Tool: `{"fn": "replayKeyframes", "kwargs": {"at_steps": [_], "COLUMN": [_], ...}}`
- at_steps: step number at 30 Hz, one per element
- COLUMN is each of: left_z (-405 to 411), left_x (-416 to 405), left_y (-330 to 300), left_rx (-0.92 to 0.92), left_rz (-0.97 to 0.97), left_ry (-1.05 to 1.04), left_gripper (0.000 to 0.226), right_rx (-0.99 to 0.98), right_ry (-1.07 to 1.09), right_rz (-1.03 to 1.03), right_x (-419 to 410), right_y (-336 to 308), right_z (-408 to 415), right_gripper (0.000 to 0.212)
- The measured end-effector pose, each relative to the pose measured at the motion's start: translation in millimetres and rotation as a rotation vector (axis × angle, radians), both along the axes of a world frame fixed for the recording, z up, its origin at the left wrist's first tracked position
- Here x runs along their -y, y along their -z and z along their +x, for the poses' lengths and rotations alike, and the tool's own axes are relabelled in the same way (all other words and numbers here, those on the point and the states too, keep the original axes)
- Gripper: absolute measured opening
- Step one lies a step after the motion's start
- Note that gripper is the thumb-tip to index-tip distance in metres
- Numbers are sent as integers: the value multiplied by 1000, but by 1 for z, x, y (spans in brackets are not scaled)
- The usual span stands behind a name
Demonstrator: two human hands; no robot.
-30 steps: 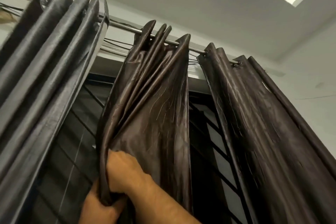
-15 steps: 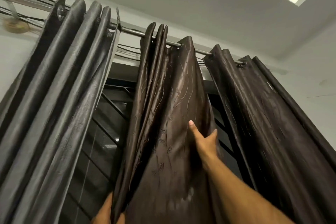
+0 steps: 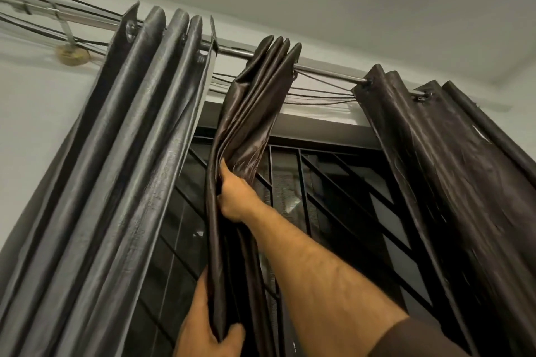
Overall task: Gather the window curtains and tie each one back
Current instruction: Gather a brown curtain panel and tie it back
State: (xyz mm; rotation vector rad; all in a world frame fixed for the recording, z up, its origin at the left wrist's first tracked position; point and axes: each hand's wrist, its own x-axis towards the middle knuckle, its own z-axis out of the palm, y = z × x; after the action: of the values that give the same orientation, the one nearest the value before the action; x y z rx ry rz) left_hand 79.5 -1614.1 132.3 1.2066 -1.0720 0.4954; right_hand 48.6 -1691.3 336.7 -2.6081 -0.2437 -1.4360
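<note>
Your right hand reaches up and grips the middle curtain, fingers curled round its bunched folds from the right side, thumb pointing up along the fabric. Lower down, your left hand pinches the same curtain between thumb and fingers, near the bottom edge of the view. Between your two hands the cloth is squeezed into a narrow, tight bundle; above your right hand it fans out a little into four or five close pleats that hang by eyelets from the metal curtain rod. The fabric is a glossy dark brown, creased and shiny where the light catches it.

To the left hangs a second curtain, in a greyer sheen, with broad rounded pleats, apart from the one you hold. To the right hangs a third curtain, dark brown, looser and more spread, also well apart from the middle one. Behind the gaps shows the black window grille with upright and slanted bars. Thin dark cables run along the wall just under the rod
</note>
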Motion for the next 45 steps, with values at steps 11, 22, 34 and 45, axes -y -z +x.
{"fn": "replayKeyframes", "kwargs": {"at_steps": [11, 22, 34, 45], "left_z": [-11, -36, -43, -59], "left_x": [34, 30, 25, 53], "left_y": [39, 160, 205, 231], "left_rx": [105, -34, -488, -437], "left_rz": [22, 111, 4, 204], "left_ry": [-110, -71, -59, -106], "left_gripper": [61, 54, 10, 64], "right_rx": [-47, -177, -198, -144], "right_ry": [-224, -457, -646, -445], "right_rz": [295, 731, 1188, 1187], "right_x": [68, 49, 63, 72], "right_y": [115, 312, 377, 397], "right_z": [-11, -71, -108, -117], "right_gripper": [78, 44, 80, 25]}}
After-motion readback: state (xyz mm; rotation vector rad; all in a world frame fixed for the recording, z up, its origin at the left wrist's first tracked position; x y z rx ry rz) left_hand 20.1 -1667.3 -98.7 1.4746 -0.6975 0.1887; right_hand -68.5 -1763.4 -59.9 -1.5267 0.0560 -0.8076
